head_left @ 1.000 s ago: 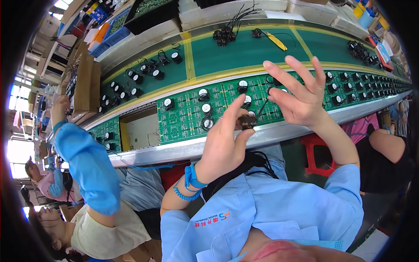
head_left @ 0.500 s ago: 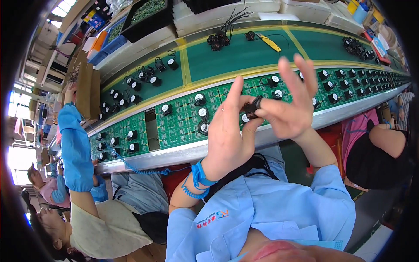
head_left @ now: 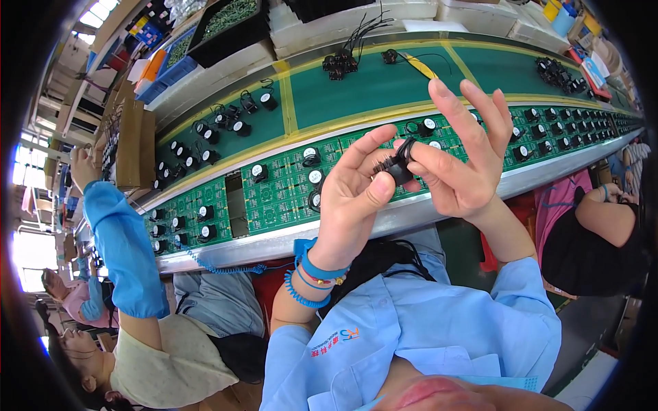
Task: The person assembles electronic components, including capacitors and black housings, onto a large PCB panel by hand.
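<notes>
head view: a small black part [head_left: 393, 169] sits between the hands, pins toward the left fingers. the left hand [head_left: 351, 195] pinches it, thumb on the near side. the right hand [head_left: 467, 168] has its index fingertip at the looped black lead [head_left: 406, 148], outer fingers spread upward; whether its thumb grips, i cannot tell.

We saw a black component [head_left: 393, 170], green circuit boards [head_left: 269, 200], black cylinders [head_left: 205, 214] with white tops, yellow tape [head_left: 288, 103] striping a green mat [head_left: 363, 92], our light-blue shirt [head_left: 432, 318] and our brighter blue wrist strap [head_left: 308, 255].
</notes>
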Available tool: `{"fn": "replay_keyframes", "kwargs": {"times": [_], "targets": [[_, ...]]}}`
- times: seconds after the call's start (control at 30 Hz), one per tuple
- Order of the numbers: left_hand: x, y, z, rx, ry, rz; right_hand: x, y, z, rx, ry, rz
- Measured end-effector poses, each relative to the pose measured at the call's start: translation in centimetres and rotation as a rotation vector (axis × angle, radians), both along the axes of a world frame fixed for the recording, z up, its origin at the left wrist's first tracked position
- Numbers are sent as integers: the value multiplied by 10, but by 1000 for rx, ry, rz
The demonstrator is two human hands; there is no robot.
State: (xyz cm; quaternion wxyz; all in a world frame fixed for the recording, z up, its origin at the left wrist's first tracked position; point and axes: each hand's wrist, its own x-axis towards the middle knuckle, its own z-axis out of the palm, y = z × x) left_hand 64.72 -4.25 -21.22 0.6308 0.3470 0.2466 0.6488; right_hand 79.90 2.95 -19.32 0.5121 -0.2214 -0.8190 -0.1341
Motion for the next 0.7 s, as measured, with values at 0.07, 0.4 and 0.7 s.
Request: {"fn": "replay_keyframes", "kwargs": {"times": [0.07, 0.4, 0.7], "targets": [[5, 1, -9, -2, -95, -4, -4, -3, -1, 41, 21, -44], [18, 4, -26, -44, -377, 23, -13, -9, -15, -147, 32, 154], [16, -1, -35, 18, -332, 58, -21, -7, -27, -28, 137, 255]]}}
